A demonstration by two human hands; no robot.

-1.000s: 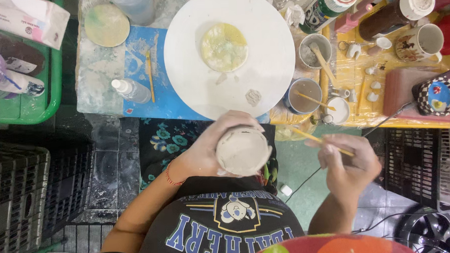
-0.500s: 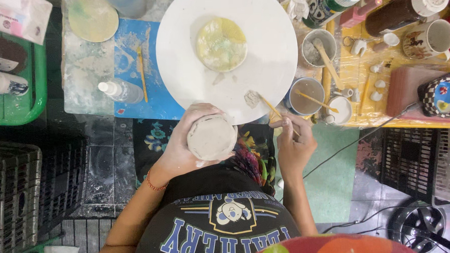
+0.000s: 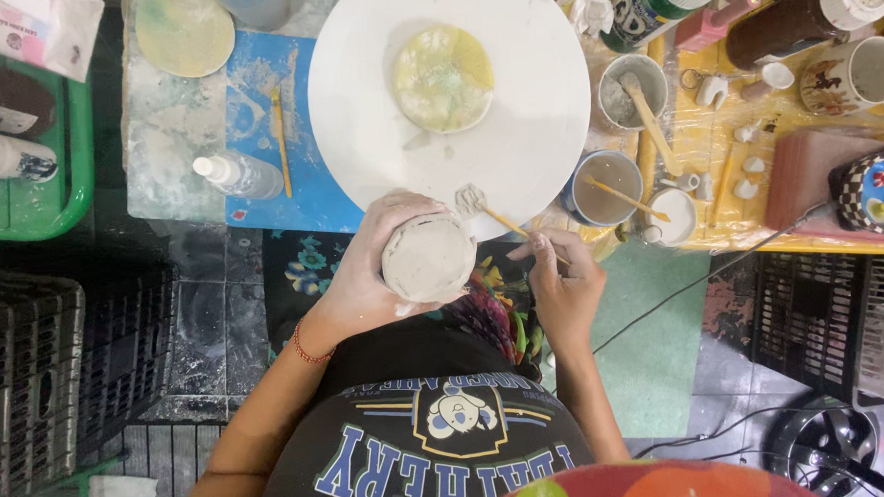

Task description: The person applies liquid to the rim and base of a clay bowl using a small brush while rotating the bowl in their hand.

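My left hand [image 3: 369, 276] grips a round grey clay pot [image 3: 429, 257], held with its flat base facing up over my lap. My right hand [image 3: 559, 279] holds a thin wooden-handled brush [image 3: 500, 219] whose clay-coated tip rests beside the pot's upper right rim. Just beyond them lies a large white round wheel plate [image 3: 517, 138] carrying a yellowish-green clay disc [image 3: 443, 77].
Right of the plate stand cups of slip with sticks [image 3: 604, 186], [image 3: 632, 90], a small white bowl [image 3: 674, 216] and mugs [image 3: 852, 72] on a yellow table. A small squeeze bottle [image 3: 236, 174] lies on the blue mat, a green tray [image 3: 37, 165] at left, black crates below.
My right hand swung in from the lower right and brought the brush tip up against the pot. The pot stayed in my left hand, shifting slightly under the plate's near edge.
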